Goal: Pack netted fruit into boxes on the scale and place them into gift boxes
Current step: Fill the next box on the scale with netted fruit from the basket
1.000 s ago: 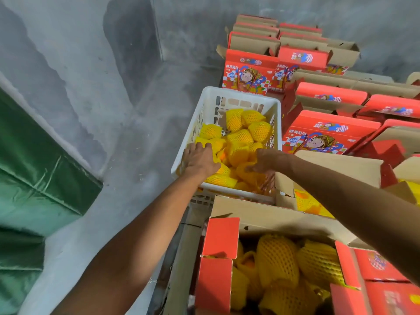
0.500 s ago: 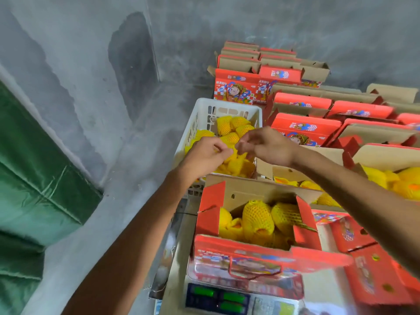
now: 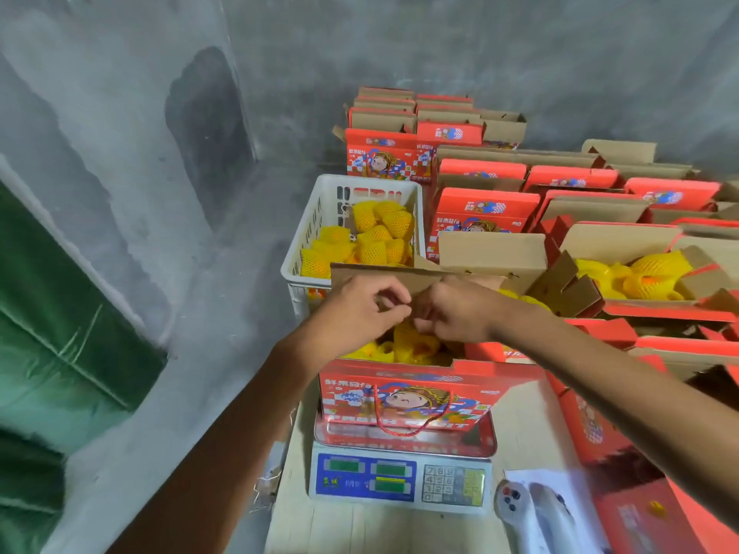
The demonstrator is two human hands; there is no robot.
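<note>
Both hands — left hand (image 3: pixel 360 309) and right hand (image 3: pixel 452 313), fingers curled together — pinch the gift box (image 3: pixel 412 393) flap on the scale (image 3: pixel 400 477); next, fold it shut toward six o'clock

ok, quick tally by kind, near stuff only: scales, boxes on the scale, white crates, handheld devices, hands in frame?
scale: 1
red gift box on the scale: 1
white crate of netted fruit: 1
white handheld device: 1
hands: 2 (left hand, right hand)
Total: 6
</note>
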